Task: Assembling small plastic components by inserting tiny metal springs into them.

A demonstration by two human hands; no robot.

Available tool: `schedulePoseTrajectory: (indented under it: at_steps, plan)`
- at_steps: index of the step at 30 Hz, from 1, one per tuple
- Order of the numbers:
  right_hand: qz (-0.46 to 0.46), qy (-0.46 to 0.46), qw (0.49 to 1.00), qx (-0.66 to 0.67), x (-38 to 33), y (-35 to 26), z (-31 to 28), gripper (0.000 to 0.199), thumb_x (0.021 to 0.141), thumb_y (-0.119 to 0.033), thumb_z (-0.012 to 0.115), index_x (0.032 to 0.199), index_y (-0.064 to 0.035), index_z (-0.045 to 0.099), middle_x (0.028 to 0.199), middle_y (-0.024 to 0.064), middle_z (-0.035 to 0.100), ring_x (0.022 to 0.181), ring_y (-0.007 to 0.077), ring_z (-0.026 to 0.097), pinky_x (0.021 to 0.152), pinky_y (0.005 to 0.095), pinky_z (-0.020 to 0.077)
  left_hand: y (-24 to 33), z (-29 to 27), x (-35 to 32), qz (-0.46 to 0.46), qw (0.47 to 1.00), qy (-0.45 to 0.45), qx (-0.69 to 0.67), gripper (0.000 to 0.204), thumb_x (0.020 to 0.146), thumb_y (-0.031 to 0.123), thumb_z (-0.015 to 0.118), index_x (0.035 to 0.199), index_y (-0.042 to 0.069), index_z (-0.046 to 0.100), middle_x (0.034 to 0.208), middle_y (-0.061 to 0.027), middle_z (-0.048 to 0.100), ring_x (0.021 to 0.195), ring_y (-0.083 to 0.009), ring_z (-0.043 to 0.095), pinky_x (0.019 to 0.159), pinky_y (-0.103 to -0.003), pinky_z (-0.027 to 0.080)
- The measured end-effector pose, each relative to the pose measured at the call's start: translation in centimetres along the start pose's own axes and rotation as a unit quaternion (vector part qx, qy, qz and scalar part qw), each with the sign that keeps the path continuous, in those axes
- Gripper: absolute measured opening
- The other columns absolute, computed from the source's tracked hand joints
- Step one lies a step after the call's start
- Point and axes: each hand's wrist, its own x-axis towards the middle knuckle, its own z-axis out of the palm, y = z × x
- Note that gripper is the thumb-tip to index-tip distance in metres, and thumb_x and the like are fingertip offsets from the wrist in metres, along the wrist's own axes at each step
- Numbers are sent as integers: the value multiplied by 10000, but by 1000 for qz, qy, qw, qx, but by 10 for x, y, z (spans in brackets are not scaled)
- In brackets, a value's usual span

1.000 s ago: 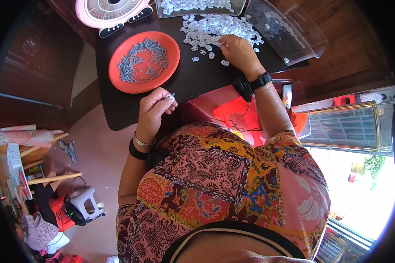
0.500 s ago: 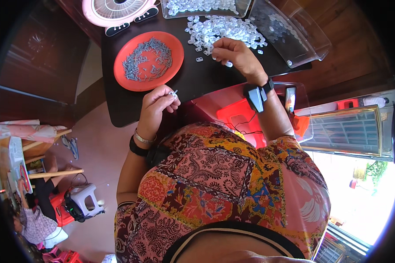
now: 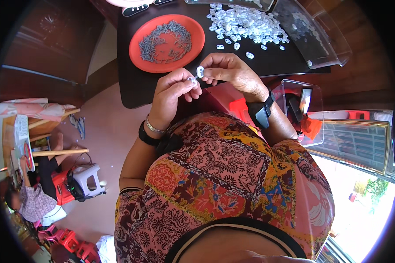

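Note:
Above the near edge of the dark table, my two hands meet. A small white plastic piece with a grey screw through it [image 3: 192, 81] is pinched in my left hand [image 3: 173, 92]. Between the thumb and fingers of my right hand [image 3: 235, 74] is a white oval plastic piece with two holes [image 3: 200, 71], held against the screw's tip. Whether the screw has entered it I cannot tell. An orange-red plate [image 3: 199, 39] beyond my left hand bears many small grey screws [image 3: 151, 48]. A heap of white two-hole pieces [image 3: 250, 26] lies beyond my right hand.
Clear plastic bins [image 3: 314, 37] stand at the far right and far edge of the table [image 3: 127, 87]. Part of a pink fan [image 3: 138, 5] shows at the far left. A clear box [image 3: 309, 114] sits beside my right forearm. Another person [image 3: 37, 199] sits at left.
My right hand has come from the white heap towards my left hand, bringing a white oval piece. The table and plate appear shifted up and right in the view.

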Motion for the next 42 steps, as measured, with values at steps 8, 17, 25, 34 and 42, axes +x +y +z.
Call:
schedulePoseTrajectory:
  at_steps: [8,17,25,34,42]
  plan:
    - [-39,-14,997,-72,5,11,12,184,888,-106,634,1020,23,633,889,29,659,796,63,582,704,217,468,-6,-1,-4,-10,1000,7,-2,165,876,145,494,821,12,575,744,-69,623,655,-109,558,595,-233,421]
    - [-13,40,994,101,4,10,24,166,901,-117,627,1025,-8,639,836,28,661,724,65,599,650,203,492,-1,2,-12,-10,1000,22,-2,176,886,159,492,807,21,568,734,-60,619,654,-104,551,599,-232,410]
    - [46,36,961,269,2,15,27,159,918,-93,585,1048,-1,594,828,64,664,689,103,622,627,215,512,1,3,-16,-21,996,79,25,158,891,137,496,800,28,563,694,-40,596,618,-92,525,580,-220,392]
    - [-48,96,987,116,-1,13,39,111,896,-92,640,972,-10,634,809,31,657,704,77,598,646,215,499,-3,5,-15,-34,994,99,26,168,892,142,496,784,30,557,662,-20,560,591,-77,478,559,-218,368]
    - [-71,107,988,85,-1,15,37,97,904,-63,621,988,-16,631,824,30,655,721,75,600,662,212,501,-7,2,-15,-36,993,100,56,172,890,141,500,760,38,543,657,-12,552,588,-68,466,548,-212,358]
